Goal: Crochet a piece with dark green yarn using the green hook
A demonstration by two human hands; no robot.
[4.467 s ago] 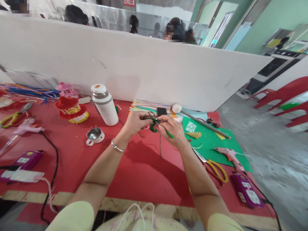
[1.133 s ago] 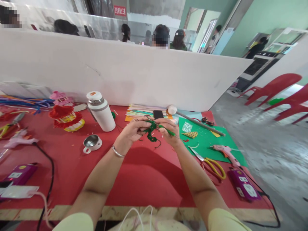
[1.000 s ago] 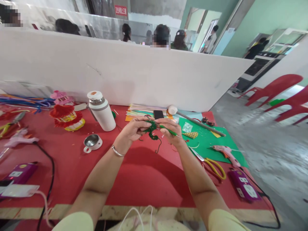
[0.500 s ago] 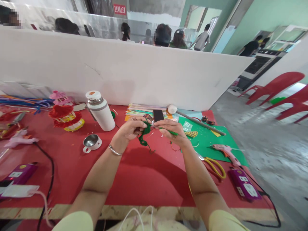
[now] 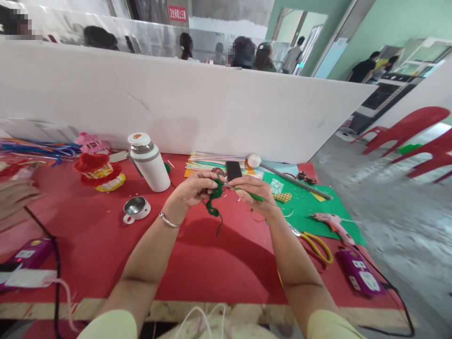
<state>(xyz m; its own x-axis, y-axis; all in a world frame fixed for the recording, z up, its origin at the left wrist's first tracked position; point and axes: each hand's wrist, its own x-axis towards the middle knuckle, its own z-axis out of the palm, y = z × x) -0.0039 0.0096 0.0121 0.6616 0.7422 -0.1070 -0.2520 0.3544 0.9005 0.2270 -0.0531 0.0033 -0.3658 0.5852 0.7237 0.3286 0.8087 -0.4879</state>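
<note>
Holding a green pipe cleaner [image 5: 213,202] between both hands, a person works above a red surface [image 5: 197,254]. The left hand [image 5: 193,188] has its grip closed on the twisted upper part of the pipe cleaner, whose curly tail hangs down below that grip. The right hand [image 5: 254,190] has its grip pinched on a thin green stick [image 5: 251,194] whose tip meets the pipe cleaner just beside the left grip. A silver bangle [image 5: 167,221] circles the left wrist. Left of the grip stand a white flask [image 5: 150,162] and a small metal cup [image 5: 136,208]. Just beyond the grip lies a black phone [image 5: 233,170] on coloured paper. Right of the grip are yellow scissors [image 5: 316,245] and a pink glue gun [image 5: 334,226] on a green sheet [image 5: 307,207].
</note>
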